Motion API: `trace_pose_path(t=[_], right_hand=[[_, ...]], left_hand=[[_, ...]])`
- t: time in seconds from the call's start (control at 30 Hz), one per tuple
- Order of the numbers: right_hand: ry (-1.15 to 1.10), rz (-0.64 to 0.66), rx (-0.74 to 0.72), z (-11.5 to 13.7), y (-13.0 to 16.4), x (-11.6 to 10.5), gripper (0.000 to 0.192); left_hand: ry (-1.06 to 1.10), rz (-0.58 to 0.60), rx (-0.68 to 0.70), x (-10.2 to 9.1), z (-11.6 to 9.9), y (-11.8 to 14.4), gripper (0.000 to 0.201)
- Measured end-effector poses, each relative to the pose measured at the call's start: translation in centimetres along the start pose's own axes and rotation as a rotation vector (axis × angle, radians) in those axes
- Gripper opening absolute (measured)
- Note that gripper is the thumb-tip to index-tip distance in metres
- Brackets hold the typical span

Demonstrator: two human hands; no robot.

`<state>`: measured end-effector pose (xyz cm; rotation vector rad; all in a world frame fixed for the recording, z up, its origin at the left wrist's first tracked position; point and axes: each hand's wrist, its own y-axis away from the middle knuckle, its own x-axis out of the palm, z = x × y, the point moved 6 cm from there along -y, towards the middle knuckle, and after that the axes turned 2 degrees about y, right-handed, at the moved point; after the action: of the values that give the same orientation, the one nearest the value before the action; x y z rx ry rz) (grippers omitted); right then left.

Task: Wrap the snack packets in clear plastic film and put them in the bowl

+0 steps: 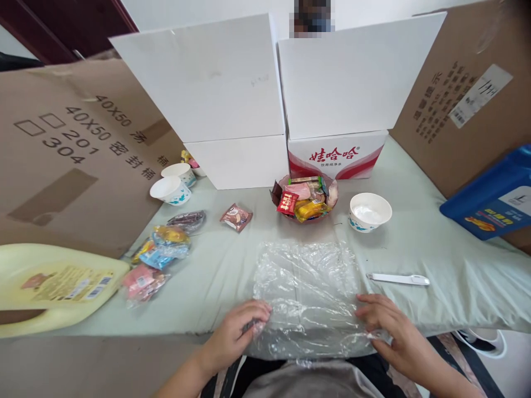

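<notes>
Where fingers (259,309) pinch: crinkled clear film (307,287)

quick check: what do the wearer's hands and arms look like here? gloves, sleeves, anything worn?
Both bare. The left hand and right hand have no gloves, and no rings, watch or wristband are visible. Both forearms are uncovered as far as the bottom edge of the picture, with no sleeve in view. Nails look short and unpainted. No markings or tape show on either hand.

Glossy crinkled plastic film (307,293), matt cloth (435,243)
</notes>
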<state>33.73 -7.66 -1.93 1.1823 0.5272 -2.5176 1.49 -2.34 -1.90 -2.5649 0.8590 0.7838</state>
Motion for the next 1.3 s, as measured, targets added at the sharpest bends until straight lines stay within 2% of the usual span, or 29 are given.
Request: trace_pose_path(t=[0.1, 0.2, 0.33, 0.4, 0.47, 0.6, 0.77, 0.83, 0.93, 0.97, 1.0, 1.07, 1.1, 1.17, 1.23, 1.3], right_hand=[[-0.160, -0.076, 0.107, -0.6, -0.2, -0.9, 0.008], [-0.249, -0.183, 0.225, -1.5, -1.4, -1.3, 0.009], [-0.365, -0.306, 0.446, -3.0, -4.3, -0.1, 0.031], [-0.276, -0.307, 0.536, -3.7, -5.6, 1.1, 0.040], [-0.071, -0.304, 0.567, -4.1, -6.3, 2.1, 0.045], [0.228, -0.343, 0.535, -4.2, -6.1, 3.3, 0.046], [0.311, -0.369, 0.490, -4.1, -5.6, 3.7, 0.044], [0.325, -0.361, 0.484, -4.1, -5.7, 3.7, 0.042], [0.343, -0.332, 0.491, -4.0, -6.0, 3.9, 0.042], [0.345, -0.323, 0.494, -4.0, -6.1, 4.0, 0.042], [0.347, -0.321, 0.498, -4.0, -6.1, 4.1, 0.041], [0.348, -0.317, 0.493, -3.9, -6.2, 4.1, 0.041], [0.351, -0.303, 0.482, -4.0, -6.1, 4.0, 0.041], [0.384, -0.276, 0.457, -4.0, -6.0, 3.3, 0.039], [0.477, -0.301, 0.432, -3.9, -6.0, 1.9, 0.035], [0.576, -0.382, 0.380, -3.1, -6.2, 0.5, 0.032]], left_hand=[[0.155, -0.136, -0.228, -0.9, 1.2, -0.7, 0.025], [0.179, -0.278, -0.349, -1.6, 2.1, -2.0, 0.040], [-0.054, -0.445, -0.528, -2.3, 4.0, -3.4, 0.036], [-0.241, -0.504, -0.622, -2.5, 4.7, -3.5, 0.029], [-0.372, -0.551, -0.664, -2.5, 5.0, -3.3, 0.033], [-0.451, -0.589, -0.627, -1.9, 5.1, -3.1, 0.038], [-0.579, -0.617, -0.534, -1.7, 4.8, -3.0, 0.033], [-0.691, -0.701, -0.437, -2.2, 3.4, -3.1, 0.032], [-0.794, -0.825, -0.217, -2.3, 0.1, -3.7, 0.025], [-0.776, -0.797, -0.128, -1.9, -1.0, -4.3, 0.021], [-0.741, -0.714, -0.040, -1.0, -1.8, -5.2, 0.018], [-0.685, -0.436, 0.081, 1.4, -2.7, -7.0, 0.022], [-0.678, -0.295, 0.092, 2.7, -2.6, -7.7, 0.028], [-0.697, -0.095, 0.035, 4.7, -1.7, -8.5, 0.051], [-0.703, -0.013, -0.055, 5.6, -0.4, -8.5, 0.069], [-0.684, 0.019, -0.104, 6.0, 0.5, -8.3, 0.072]])
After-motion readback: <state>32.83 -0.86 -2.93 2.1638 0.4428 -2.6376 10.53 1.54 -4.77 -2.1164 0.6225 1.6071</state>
